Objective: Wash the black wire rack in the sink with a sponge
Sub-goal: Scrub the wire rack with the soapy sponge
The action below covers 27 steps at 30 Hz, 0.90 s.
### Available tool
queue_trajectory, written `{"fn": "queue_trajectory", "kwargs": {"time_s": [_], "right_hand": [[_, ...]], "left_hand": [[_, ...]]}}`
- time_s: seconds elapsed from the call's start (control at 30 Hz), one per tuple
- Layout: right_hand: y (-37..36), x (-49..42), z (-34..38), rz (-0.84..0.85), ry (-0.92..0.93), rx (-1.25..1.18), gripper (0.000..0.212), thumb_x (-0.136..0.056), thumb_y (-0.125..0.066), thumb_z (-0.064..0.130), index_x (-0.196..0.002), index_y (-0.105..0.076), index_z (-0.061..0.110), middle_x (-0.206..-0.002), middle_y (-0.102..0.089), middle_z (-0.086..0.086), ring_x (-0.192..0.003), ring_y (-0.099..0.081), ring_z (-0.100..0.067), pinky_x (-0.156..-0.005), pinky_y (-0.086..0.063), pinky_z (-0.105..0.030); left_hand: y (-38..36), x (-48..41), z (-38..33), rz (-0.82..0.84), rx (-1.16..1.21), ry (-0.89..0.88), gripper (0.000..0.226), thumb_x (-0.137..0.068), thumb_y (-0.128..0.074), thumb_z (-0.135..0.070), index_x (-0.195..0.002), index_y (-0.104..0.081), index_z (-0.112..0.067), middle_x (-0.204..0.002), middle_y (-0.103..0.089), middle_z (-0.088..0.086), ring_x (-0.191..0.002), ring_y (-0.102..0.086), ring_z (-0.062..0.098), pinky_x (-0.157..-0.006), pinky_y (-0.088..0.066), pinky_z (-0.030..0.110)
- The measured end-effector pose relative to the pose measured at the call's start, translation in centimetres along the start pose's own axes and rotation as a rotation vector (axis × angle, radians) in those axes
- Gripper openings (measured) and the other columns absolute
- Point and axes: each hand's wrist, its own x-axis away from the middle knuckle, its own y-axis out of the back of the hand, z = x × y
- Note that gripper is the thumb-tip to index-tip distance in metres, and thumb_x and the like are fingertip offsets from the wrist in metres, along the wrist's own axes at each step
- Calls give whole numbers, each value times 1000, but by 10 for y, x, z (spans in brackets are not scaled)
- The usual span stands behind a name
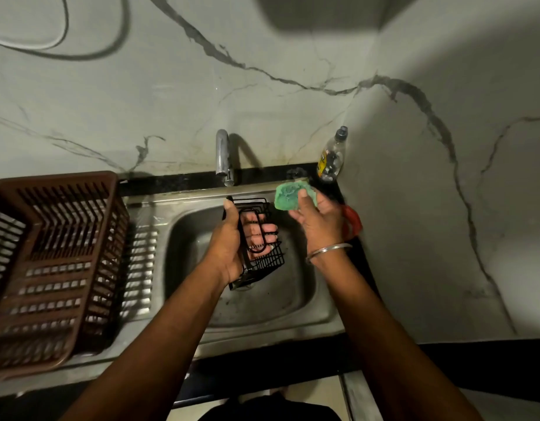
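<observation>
Over the sink (320, 314), left hand (229, 247) grips wire rack (264, 259); right hand (317, 226) pinches sponge (288, 197), best worked along each wire

L hand (232, 241) grips wire rack (264, 256) over sink (317, 311), R hand (319, 223) holds sponge (288, 197)

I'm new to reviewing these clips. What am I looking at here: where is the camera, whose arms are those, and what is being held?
There is no machine here, and only one picture, from a camera worn on a person's head, looking down at their own arms. The left hand grips a black wire rack over the steel sink. The right hand holds a green sponge, apart from the rack. Behind are the tap and a plastic bottle; a brown dish drainer sits on the left.
</observation>
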Motion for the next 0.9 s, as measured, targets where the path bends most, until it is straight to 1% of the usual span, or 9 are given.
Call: {"fn": "queue_trajectory", "kwargs": {"time_s": [0.1, 0.17, 0.23, 0.33, 0.47, 0.6, 0.7, 0.8, 0.9], "right_hand": [[-10, -2, -3, 109, 597, 583, 34, -96, -66, 11, -128, -74, 17, -127, -71, -7, -116, -67, -21, -106, -53, -32], [-23, 3, -4, 159, 756, 827, 43, -92, -63, 1, -134, -71, 9, -135, -68, -13, -123, -63, -24, -113, -40, -16], [-37, 14, -6, 236, 761, 939, 47, -91, -59, 1, -136, -68, 9, -140, -66, -15, -131, -61, -27, -119, -37, -20], [-48, 26, -17, 482, 709, 995, 46, -96, -56, 3, -141, -63, 5, -147, -60, -16, -141, -54, -30, -121, -40, -47], [-45, 30, -21, 452, 672, 1036, 48, -97, -53, 2, -145, -59, 5, -152, -56, -15, -148, -46, -27, -126, -32, -49], [-46, 35, -20, 512, 708, 1067, 48, -98, -52, 2, -146, -56, 3, -154, -53, -16, -148, -45, -29, -128, -27, -42], [-39, 30, -9, 249, 612, 953, 48, -97, -53, 0, -145, -59, 6, -151, -57, -13, -145, -50, -24, -124, -34, -29], [-43, 27, 1, 27, 634, 868, 41, -98, -57, 4, -139, -64, 2, -143, -63, -16, -138, -55, -27, -118, -33, -13], [-59, 33, -2, 281, 596, 1024, 43, -102, -54, 9, -144, -59, 2, -149, -57, -18, -146, -48, -31, -121, -41, -42]], "left_hand": [[0, 7, -4, 12, -8, -19, 98, -97, -13, -85, -111, -73, -8, -97, -80, 21, -72, -77, 24, -62, -61, 31], [-1, 12, -4, 22, -5, -20, 98, -97, -12, -84, -104, -75, -9, -89, -79, 20, -69, -77, 24, -56, -62, 30], [-2, 17, -3, 38, 21, -29, 94, -100, -16, -81, -113, -74, -8, -90, -80, 18, -73, -80, 25, -57, -62, 32], [2, 20, -2, 24, 58, -78, 85, -103, -22, -78, -134, -69, -15, -111, -81, 12, -96, -81, 21, -74, -65, 32], [9, 21, -4, 49, 30, -77, 91, -98, -19, -84, -139, -68, -20, -124, -78, 15, -117, -75, 29, -105, -57, 47], [11, 19, -4, 18, -9, -69, 91, -97, -12, -85, -128, -73, -24, -111, -82, 6, -107, -78, 21, -93, -63, 39], [15, 19, -8, 15, -35, -21, 107, -92, -10, -91, -120, -75, -11, -116, -75, 30, -114, -74, 45, -101, -59, 59], [13, 18, -9, -2, -26, 9, 117, -88, -9, -94, -124, -73, -4, -121, -73, 33, -117, -70, 51, -108, -51, 65], [8, 17, -7, 8, -7, 4, 106, -92, -13, -91, -127, -72, -11, -121, -76, 23, -112, -75, 40, -97, -62, 51]]}}
